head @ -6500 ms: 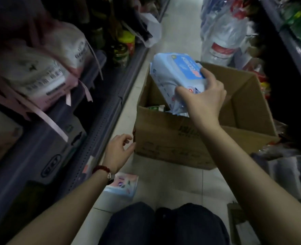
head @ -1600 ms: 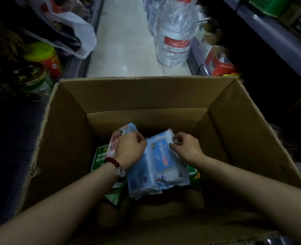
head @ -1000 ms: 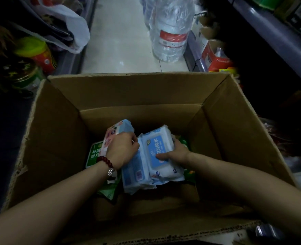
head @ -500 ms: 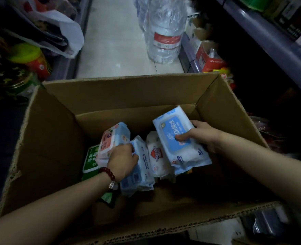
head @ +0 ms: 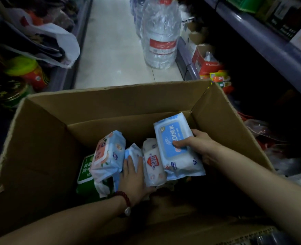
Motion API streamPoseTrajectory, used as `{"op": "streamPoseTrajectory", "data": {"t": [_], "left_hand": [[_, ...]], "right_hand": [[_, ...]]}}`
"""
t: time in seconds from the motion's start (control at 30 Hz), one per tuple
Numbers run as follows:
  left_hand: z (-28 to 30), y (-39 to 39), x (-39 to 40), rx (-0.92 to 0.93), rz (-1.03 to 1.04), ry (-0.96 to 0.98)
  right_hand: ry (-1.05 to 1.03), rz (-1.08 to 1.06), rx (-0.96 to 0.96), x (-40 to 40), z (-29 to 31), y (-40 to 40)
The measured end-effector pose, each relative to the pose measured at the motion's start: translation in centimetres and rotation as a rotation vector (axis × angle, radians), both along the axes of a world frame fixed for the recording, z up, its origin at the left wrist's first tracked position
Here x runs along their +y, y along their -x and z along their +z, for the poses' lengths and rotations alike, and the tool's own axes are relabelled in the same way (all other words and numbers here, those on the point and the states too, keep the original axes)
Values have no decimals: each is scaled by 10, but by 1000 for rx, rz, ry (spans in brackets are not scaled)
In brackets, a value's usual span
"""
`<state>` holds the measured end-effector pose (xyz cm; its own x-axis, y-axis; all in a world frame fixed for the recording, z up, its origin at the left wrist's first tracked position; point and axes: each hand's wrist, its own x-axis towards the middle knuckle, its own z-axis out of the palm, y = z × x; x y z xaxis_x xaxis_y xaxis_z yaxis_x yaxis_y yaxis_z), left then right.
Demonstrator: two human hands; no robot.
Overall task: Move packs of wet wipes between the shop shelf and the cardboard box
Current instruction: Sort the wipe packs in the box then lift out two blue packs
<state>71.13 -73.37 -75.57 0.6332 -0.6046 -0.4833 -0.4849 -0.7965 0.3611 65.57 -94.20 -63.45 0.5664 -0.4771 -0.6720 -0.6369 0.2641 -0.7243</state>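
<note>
— Wet-wipe packs, where were they?

— All inside the cardboard box (head: 40, 138), standing on edge in a row near its far wall. The blue-labelled pack (head: 177, 147) was at the right end, lifted a little above its neighbours and tilted.

— Who had hold of it?

— The right hand (head: 197, 145). Its grip was closed round that pack, thumb across the blue label and fingers behind it.

— And the left hand (head: 133, 175)?

— It was down among the packs, fingers fairly straight and laid on a pale blue pack (head: 132, 152) in the middle of the row. Its thumb side touched the white pack with the red shield (head: 153, 165). I could not tell whether that grip had closed on anything; the fingers looked flat rather than curled. A dark red bead bracelet (head: 125, 197) sat on the wrist.

— Anything else in the box?

— A pack with a pink lid (head: 109, 154) leaned at the left end of the row, just beside the left hand. Under it lay a green pack (head: 86, 167), partly hidden.

— What about the surroundings?

— The box stood on a pale tiled floor (head: 110, 41) in an aisle. Big wrapped water bottles (head: 159, 32) stood beyond it. A shop shelf (head: 263, 41) ran along the right, and a white plastic bag (head: 64, 45) hung over the left-hand shelving.
</note>
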Motion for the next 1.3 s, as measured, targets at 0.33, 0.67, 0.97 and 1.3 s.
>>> {"op": "streamPoseTrajectory", "data": {"t": [0.33,0.67,0.97,1.3], "left_hand": [[-20,-9,27,-156,-332,-63],[7,-30,14,-3,-80,168],[53,-40,18,165,174,461],[119,-67,22,532,567,950]], "right_hand": [[-28,54,-5,11,-1,-4],[-29,-60,-30,-1,2,1],[0,-69,-26,-4,-1,6],[12,112,-12,1,-5,13]]}}
